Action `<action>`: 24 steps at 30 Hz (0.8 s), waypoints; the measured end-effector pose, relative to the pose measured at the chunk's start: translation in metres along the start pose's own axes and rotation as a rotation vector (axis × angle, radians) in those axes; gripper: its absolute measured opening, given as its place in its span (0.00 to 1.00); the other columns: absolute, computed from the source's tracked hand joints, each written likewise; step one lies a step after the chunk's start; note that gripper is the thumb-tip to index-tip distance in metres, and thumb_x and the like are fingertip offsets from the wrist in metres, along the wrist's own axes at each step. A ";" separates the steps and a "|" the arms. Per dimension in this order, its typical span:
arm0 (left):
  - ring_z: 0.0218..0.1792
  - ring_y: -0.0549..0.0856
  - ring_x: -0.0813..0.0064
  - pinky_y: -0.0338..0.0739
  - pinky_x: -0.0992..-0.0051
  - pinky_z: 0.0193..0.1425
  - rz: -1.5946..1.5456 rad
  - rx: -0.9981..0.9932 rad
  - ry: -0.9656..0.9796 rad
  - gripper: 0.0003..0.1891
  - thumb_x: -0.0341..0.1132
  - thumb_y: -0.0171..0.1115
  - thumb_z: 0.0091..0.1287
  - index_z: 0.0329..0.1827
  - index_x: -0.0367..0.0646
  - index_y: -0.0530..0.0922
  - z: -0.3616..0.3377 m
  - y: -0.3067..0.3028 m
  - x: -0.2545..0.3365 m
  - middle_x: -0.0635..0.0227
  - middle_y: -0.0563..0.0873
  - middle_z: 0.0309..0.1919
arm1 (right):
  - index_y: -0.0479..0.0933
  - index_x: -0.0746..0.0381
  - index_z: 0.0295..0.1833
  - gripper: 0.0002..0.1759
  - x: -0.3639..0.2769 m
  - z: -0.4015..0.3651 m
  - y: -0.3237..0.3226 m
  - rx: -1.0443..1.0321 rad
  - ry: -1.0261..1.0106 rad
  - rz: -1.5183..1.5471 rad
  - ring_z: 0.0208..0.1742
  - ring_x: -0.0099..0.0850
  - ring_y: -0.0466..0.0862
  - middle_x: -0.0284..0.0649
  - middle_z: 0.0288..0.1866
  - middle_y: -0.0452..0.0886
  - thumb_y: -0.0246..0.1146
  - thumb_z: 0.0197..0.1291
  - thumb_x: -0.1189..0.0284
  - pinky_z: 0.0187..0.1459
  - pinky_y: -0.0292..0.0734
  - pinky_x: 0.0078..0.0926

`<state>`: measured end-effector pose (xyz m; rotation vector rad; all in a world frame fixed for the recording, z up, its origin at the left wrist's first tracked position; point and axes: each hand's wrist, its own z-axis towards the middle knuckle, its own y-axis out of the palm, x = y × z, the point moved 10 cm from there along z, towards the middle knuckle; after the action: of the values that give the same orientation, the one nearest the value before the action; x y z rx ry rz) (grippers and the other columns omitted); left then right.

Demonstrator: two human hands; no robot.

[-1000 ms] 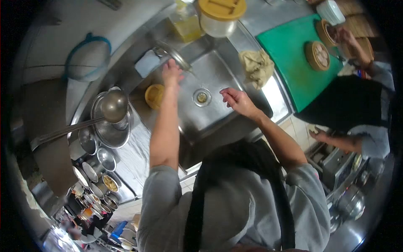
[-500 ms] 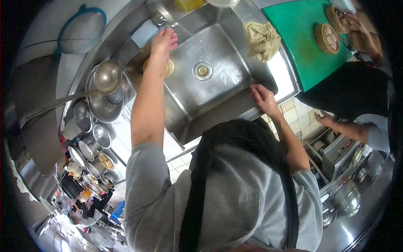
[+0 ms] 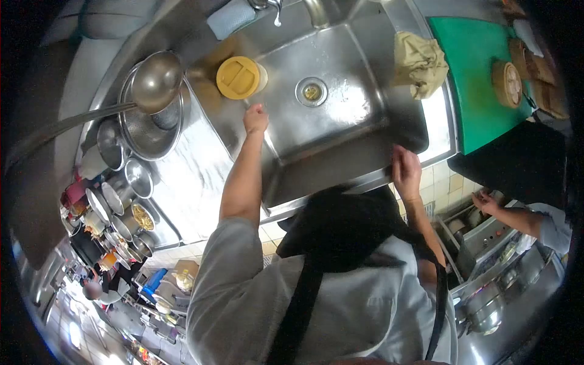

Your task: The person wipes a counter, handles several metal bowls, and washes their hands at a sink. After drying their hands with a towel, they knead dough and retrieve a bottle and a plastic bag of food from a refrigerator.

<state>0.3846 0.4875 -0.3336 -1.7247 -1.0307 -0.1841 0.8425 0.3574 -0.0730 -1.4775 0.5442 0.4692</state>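
Note:
My left hand (image 3: 256, 119) is closed at the near side of a pitcher with a yellow lid (image 3: 237, 78), where its handle seems to be; the fingers partly hide the grip. The pitcher stands at the left side of the steel sink (image 3: 340, 137), lid toward me, its clear side showing at the right. My right hand (image 3: 406, 169) is curled beside the sink's front right rim, with nothing visible in it. Above the pitcher is the tap (image 3: 277, 13), white at its mouth. Bits of food lie in the drain (image 3: 311, 92).
A crumpled tan cloth (image 3: 421, 64) hangs over the sink's right edge, and a folded blue cloth (image 3: 231, 19) lies behind. Left are a ladle (image 3: 157, 82) and metal bowls (image 3: 139, 177). At right, a green board (image 3: 474, 79) holds a bamboo steamer (image 3: 506, 84); a co-worker's hand (image 3: 485, 202) is near.
My left hand has come down from the tap to the yellow-lidded pitcher and closed there. My right hand stays by the front rim. The view has shifted, and the co-worker's upper hand is out of sight.

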 end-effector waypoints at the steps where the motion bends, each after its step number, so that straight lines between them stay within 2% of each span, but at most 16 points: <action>1: 0.39 0.89 0.60 0.81 0.66 0.48 -0.004 -0.009 -0.003 0.13 0.33 0.64 0.59 0.47 0.43 0.85 0.007 0.013 -0.015 0.60 0.90 0.34 | 0.80 0.63 0.53 0.13 0.000 0.006 0.004 -0.018 0.033 -0.046 0.40 0.48 0.83 0.46 0.41 0.84 0.62 0.64 0.79 0.46 0.78 0.41; 3: 0.43 0.89 0.59 0.81 0.64 0.52 -0.003 0.023 0.011 0.18 0.33 0.66 0.59 0.53 0.43 0.83 0.026 0.037 -0.056 0.57 0.89 0.40 | 0.81 0.61 0.53 0.12 0.001 0.016 0.012 -0.048 0.089 -0.076 0.41 0.47 0.83 0.44 0.40 0.84 0.63 0.63 0.78 0.45 0.77 0.41; 4: 0.43 0.89 0.59 0.81 0.64 0.52 0.001 0.016 0.003 0.18 0.33 0.66 0.59 0.53 0.43 0.83 0.030 0.044 -0.059 0.57 0.89 0.40 | 0.81 0.59 0.52 0.12 0.004 0.019 0.017 -0.075 0.142 -0.096 0.41 0.46 0.83 0.42 0.40 0.84 0.63 0.63 0.77 0.45 0.76 0.41; 6: 0.48 0.87 0.57 0.80 0.62 0.57 0.210 0.037 0.014 0.23 0.33 0.67 0.59 0.59 0.43 0.80 0.034 0.052 -0.053 0.52 0.88 0.48 | 0.81 0.58 0.52 0.12 0.000 0.022 0.022 -0.099 0.117 -0.159 0.40 0.46 0.83 0.42 0.39 0.84 0.63 0.63 0.76 0.44 0.75 0.41; 9: 0.49 0.86 0.54 0.79 0.59 0.59 0.212 0.057 0.052 0.23 0.31 0.68 0.58 0.59 0.43 0.78 0.035 0.058 -0.038 0.52 0.86 0.49 | 0.81 0.57 0.53 0.13 0.002 0.024 0.027 -0.127 0.118 -0.232 0.37 0.45 0.82 0.41 0.38 0.84 0.63 0.63 0.75 0.41 0.74 0.41; 13: 0.46 0.85 0.51 0.79 0.58 0.56 0.164 0.071 0.075 0.21 0.28 0.68 0.57 0.55 0.42 0.79 0.044 0.075 -0.038 0.54 0.86 0.45 | 0.81 0.57 0.53 0.14 0.003 0.028 0.025 -0.068 0.133 -0.264 0.38 0.45 0.82 0.41 0.38 0.84 0.63 0.62 0.77 0.41 0.74 0.40; 15: 0.41 0.85 0.50 0.79 0.60 0.49 0.148 0.225 0.076 0.19 0.24 0.66 0.57 0.53 0.42 0.80 0.041 0.072 -0.033 0.57 0.85 0.39 | 0.81 0.58 0.53 0.14 0.008 0.026 0.023 -0.059 0.153 -0.278 0.38 0.45 0.82 0.41 0.38 0.84 0.63 0.61 0.77 0.42 0.75 0.40; 16: 0.41 0.85 0.50 0.79 0.60 0.49 0.154 0.210 0.077 0.19 0.24 0.66 0.57 0.53 0.42 0.80 0.037 0.081 -0.026 0.57 0.85 0.39 | 0.81 0.58 0.53 0.14 0.008 0.026 0.022 -0.057 0.151 -0.281 0.38 0.45 0.82 0.41 0.39 0.84 0.64 0.61 0.77 0.42 0.75 0.39; 18: 0.39 0.85 0.53 0.79 0.62 0.45 -0.232 0.012 0.105 0.15 0.24 0.64 0.59 0.50 0.42 0.80 0.028 0.121 -0.002 0.56 0.86 0.37 | 0.81 0.58 0.52 0.14 0.006 0.026 0.024 -0.060 0.151 -0.276 0.38 0.45 0.82 0.41 0.39 0.84 0.64 0.60 0.77 0.43 0.75 0.39; 20: 0.37 0.85 0.52 0.80 0.60 0.44 -0.052 0.061 0.392 0.10 0.25 0.62 0.61 0.45 0.42 0.81 0.017 0.143 0.041 0.54 0.86 0.35 | 0.81 0.59 0.51 0.14 0.007 0.027 0.024 -0.083 0.176 -0.259 0.39 0.45 0.82 0.41 0.39 0.85 0.65 0.59 0.78 0.43 0.76 0.38; 21: 0.37 0.85 0.52 0.80 0.60 0.44 -0.055 0.055 0.393 0.10 0.25 0.62 0.61 0.45 0.42 0.81 0.011 0.152 0.048 0.54 0.86 0.35 | 0.81 0.59 0.51 0.14 0.010 0.025 0.024 -0.082 0.181 -0.264 0.39 0.45 0.82 0.41 0.39 0.85 0.65 0.59 0.78 0.43 0.76 0.38; 23: 0.40 0.85 0.52 0.79 0.58 0.48 -0.095 -0.110 0.448 0.07 0.29 0.63 0.62 0.42 0.42 0.81 0.000 0.164 0.093 0.54 0.86 0.37 | 0.81 0.58 0.51 0.14 0.014 0.022 0.023 -0.058 0.161 -0.300 0.38 0.45 0.82 0.41 0.38 0.85 0.65 0.59 0.78 0.43 0.76 0.38; 24: 0.46 0.84 0.49 0.78 0.54 0.52 -0.080 -0.072 0.446 0.12 0.32 0.66 0.62 0.48 0.44 0.80 -0.002 0.150 0.107 0.53 0.85 0.42 | 0.81 0.58 0.51 0.14 0.013 0.023 0.021 -0.050 0.162 -0.306 0.38 0.45 0.82 0.41 0.38 0.85 0.65 0.59 0.78 0.43 0.76 0.38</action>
<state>0.5572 0.5352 -0.3776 -1.6079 -0.7673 -0.6332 0.8416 0.3809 -0.0976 -1.6232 0.4256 0.1246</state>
